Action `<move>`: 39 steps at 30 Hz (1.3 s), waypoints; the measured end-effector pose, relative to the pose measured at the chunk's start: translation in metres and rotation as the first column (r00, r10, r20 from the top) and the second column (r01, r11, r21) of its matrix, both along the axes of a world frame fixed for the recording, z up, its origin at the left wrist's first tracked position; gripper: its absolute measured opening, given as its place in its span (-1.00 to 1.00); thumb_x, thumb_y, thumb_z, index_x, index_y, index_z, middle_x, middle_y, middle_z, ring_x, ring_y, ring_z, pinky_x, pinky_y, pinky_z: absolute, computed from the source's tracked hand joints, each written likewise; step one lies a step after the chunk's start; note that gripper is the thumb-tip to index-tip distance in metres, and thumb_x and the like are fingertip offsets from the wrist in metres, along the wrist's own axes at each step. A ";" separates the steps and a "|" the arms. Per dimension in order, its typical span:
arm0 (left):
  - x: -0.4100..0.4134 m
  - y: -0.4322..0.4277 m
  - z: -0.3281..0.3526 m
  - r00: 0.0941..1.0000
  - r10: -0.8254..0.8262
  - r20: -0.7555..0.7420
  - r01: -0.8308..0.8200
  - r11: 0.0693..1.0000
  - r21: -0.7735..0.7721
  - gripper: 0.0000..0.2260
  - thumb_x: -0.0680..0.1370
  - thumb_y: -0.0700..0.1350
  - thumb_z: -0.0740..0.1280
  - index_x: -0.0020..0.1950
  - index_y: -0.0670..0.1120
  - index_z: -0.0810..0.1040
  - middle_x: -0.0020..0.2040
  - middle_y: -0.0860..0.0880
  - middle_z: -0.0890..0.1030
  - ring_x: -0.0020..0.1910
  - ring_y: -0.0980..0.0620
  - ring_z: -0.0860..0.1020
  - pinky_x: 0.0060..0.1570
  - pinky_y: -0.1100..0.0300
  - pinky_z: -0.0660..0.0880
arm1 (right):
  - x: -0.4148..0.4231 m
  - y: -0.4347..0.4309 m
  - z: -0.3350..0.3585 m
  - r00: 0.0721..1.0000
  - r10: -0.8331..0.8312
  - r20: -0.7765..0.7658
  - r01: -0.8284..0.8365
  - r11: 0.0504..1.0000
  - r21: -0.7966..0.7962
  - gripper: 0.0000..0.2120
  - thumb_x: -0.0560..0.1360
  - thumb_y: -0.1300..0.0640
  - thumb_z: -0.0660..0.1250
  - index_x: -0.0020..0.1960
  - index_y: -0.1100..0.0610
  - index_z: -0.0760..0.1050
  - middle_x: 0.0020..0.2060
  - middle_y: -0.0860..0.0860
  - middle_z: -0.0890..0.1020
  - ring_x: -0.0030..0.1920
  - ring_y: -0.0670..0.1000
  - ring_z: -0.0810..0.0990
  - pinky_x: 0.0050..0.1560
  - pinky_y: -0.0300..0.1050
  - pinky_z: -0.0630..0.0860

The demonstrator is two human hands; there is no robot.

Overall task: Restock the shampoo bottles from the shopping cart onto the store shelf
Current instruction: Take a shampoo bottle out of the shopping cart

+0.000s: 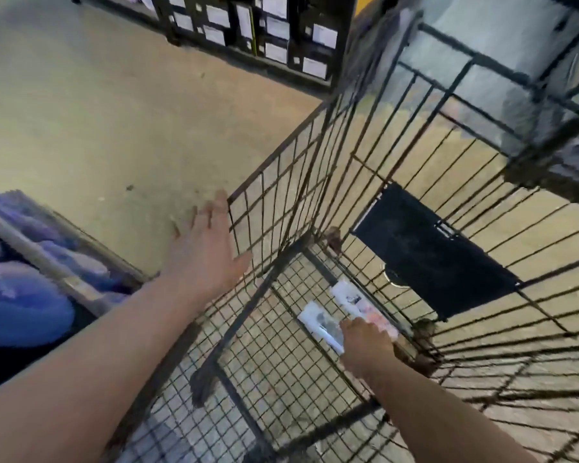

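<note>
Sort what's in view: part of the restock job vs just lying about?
Job:
shopping cart
white bottles on its floor
right hand touching them
left hand, open by the cart's rim

Lying about:
purple packs
labelled dark boxes
black panel on the cart's side

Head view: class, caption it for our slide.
Right hand reaches two white bottles on the cart floor; open left hand beside its corner.

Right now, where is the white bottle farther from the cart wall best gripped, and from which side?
Probably around its body, from above: the bottle lies flat on the cart floor with a second bottle close beside it, so its top and left side are free.
</note>
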State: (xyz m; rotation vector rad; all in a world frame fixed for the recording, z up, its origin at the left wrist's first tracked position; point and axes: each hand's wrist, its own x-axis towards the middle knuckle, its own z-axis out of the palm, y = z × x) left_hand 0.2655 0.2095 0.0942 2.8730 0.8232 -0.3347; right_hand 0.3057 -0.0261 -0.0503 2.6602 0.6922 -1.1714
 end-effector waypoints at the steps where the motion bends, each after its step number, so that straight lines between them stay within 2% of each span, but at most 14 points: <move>1: 0.002 -0.001 -0.008 1.000 -0.003 0.014 0.002 1.000 0.029 -0.13 0.52 0.19 0.23 0.51 -0.13 -0.29 0.50 -0.24 0.11 0.44 -0.24 0.19 0.34 -0.11 0.25 | 0.003 0.000 -0.016 1.000 -0.004 0.006 0.004 1.000 -0.001 -0.53 0.48 0.12 0.29 0.35 0.07 0.26 0.26 0.08 0.41 0.22 0.10 0.43 0.22 0.05 0.42; 3: 0.001 -0.003 -0.021 0.999 -0.016 0.047 0.009 0.991 0.135 -0.13 0.52 0.21 0.21 0.51 -0.14 -0.30 0.43 -0.24 0.20 0.32 -0.23 0.32 0.17 -0.06 0.40 | 0.007 0.000 -0.042 1.000 -0.004 0.012 0.004 1.000 0.001 -0.54 0.47 0.14 0.28 0.33 0.09 0.27 0.22 0.09 0.42 0.17 0.09 0.45 0.17 0.04 0.46; 6: 0.000 0.001 -0.034 0.998 -0.016 0.069 -0.001 0.972 0.233 -0.11 0.49 0.19 0.26 0.50 -0.14 -0.28 0.36 -0.25 0.26 0.23 -0.24 0.37 0.06 -0.08 0.44 | 0.010 0.003 -0.071 0.999 -0.034 0.008 0.034 0.999 -0.005 -0.49 0.49 0.11 0.29 0.38 0.06 0.19 0.27 0.06 0.40 0.22 0.08 0.44 0.15 0.01 0.45; 10: -0.002 0.008 -0.052 0.977 -0.089 0.192 0.020 0.943 0.333 -0.14 0.36 0.12 0.35 0.47 -0.20 0.00 0.12 -0.34 0.45 -0.04 -0.31 0.49 -0.23 -0.09 0.49 | 0.000 0.007 -0.103 1.000 -0.024 0.012 0.024 1.000 0.014 -0.19 0.41 -0.14 0.38 0.46 0.07 0.02 0.35 0.10 0.32 0.33 0.12 0.36 0.24 0.01 0.42; 14: -0.004 0.011 -0.058 0.971 -0.087 0.222 0.000 0.931 0.365 -0.12 0.34 0.13 0.39 0.46 -0.23 0.04 0.09 -0.31 0.47 -0.09 -0.28 0.49 -0.27 -0.03 0.47 | -0.008 0.008 -0.116 0.997 -0.003 0.082 0.004 1.000 -0.011 -0.08 0.37 -0.22 0.40 0.49 0.10 -0.04 0.39 0.11 0.28 0.37 0.13 0.32 0.25 0.03 0.42; 17: -0.006 0.011 -0.060 0.970 -0.093 0.226 -0.001 0.923 0.386 -0.11 0.33 0.14 0.40 0.46 -0.23 0.04 0.08 -0.28 0.49 -0.10 -0.26 0.49 -0.28 0.01 0.47 | -0.010 0.008 -0.120 0.993 -0.071 0.099 0.069 0.997 0.026 -0.21 0.41 -0.15 0.38 0.45 0.10 0.07 0.33 0.06 0.37 0.32 0.09 0.39 0.21 0.02 0.45; 21: -0.007 0.011 -0.061 0.972 -0.102 0.211 0.015 0.927 0.375 -0.10 0.33 0.14 0.40 0.46 -0.21 0.01 0.10 -0.26 0.48 -0.10 -0.23 0.49 -0.29 0.04 0.46 | -0.005 0.006 -0.120 0.968 -0.249 0.033 0.242 0.959 0.145 -0.56 0.44 0.07 0.38 0.27 0.10 0.35 0.04 -0.01 0.56 0.02 -0.01 0.57 -0.01 -0.10 0.58; 24: -0.009 0.012 -0.061 0.976 -0.099 0.196 0.024 0.935 0.354 -0.11 0.34 0.12 0.39 0.47 -0.18 -0.02 0.12 -0.26 0.47 -0.07 -0.24 0.48 -0.23 0.01 0.46 | -0.006 0.005 -0.111 0.888 -0.439 -0.136 0.459 0.861 0.221 -0.65 0.44 0.14 0.36 0.18 0.11 0.37 -0.11 -0.02 0.56 -0.14 -0.04 0.58 -0.22 -0.18 0.51; 27: -0.008 0.008 -0.056 0.985 -0.078 0.151 0.030 0.955 0.294 -0.12 0.41 0.11 0.33 0.46 -0.10 -0.22 0.24 -0.23 0.38 0.10 -0.23 0.42 -0.04 -0.06 0.44 | -0.008 0.004 -0.093 0.795 -0.547 -0.261 0.603 0.758 0.249 -0.68 0.44 0.14 0.35 0.17 0.11 0.41 -0.14 -0.02 0.57 -0.16 -0.04 0.58 -0.25 -0.17 0.50; 29: -0.008 0.006 -0.051 0.991 -0.069 0.112 0.038 0.965 0.258 -0.13 0.47 0.14 0.25 0.42 -0.07 -0.36 0.33 -0.20 0.27 0.21 -0.20 0.34 0.09 -0.06 0.39 | -0.006 0.002 -0.072 0.793 -0.521 -0.315 0.601 0.751 0.273 -0.69 0.45 0.13 0.35 0.17 0.11 0.42 -0.13 -0.01 0.57 -0.15 -0.04 0.59 -0.20 -0.11 0.56; 32: -0.007 0.005 -0.044 0.998 -0.054 0.035 0.045 0.973 0.225 -0.12 0.49 0.19 0.19 0.40 -0.10 -0.44 0.37 -0.16 0.17 0.29 -0.16 0.28 0.18 -0.06 0.38 | 0.000 -0.005 -0.031 0.773 -0.496 -0.396 0.624 0.707 0.332 -0.66 0.43 0.12 0.39 0.19 0.08 0.43 -0.07 0.00 0.60 -0.08 0.00 0.60 -0.05 -0.01 0.60; 36: -0.004 0.005 -0.026 0.994 -0.056 -0.089 0.063 0.995 0.080 -0.08 0.48 0.21 0.23 0.45 -0.10 -0.42 0.45 -0.18 0.09 0.38 -0.19 0.21 0.33 -0.10 0.29 | 0.008 -0.008 0.044 0.717 -0.441 -0.540 0.686 0.588 0.430 -0.71 0.46 0.18 0.38 0.16 0.07 0.46 -0.04 0.02 0.62 -0.08 -0.05 0.58 -0.26 -0.26 0.43; 39: -0.011 0.005 -0.004 0.992 0.011 -0.122 -0.017 0.998 -0.055 -0.13 0.49 0.21 0.25 0.51 -0.01 -0.32 0.52 -0.16 0.04 0.47 -0.20 0.09 0.42 -0.14 0.15 | 0.007 -0.005 0.096 0.723 -0.387 -0.572 0.683 0.525 0.508 -0.77 0.43 0.19 0.41 0.07 0.05 0.51 -0.10 0.00 0.65 -0.08 0.02 0.62 -0.17 -0.19 0.50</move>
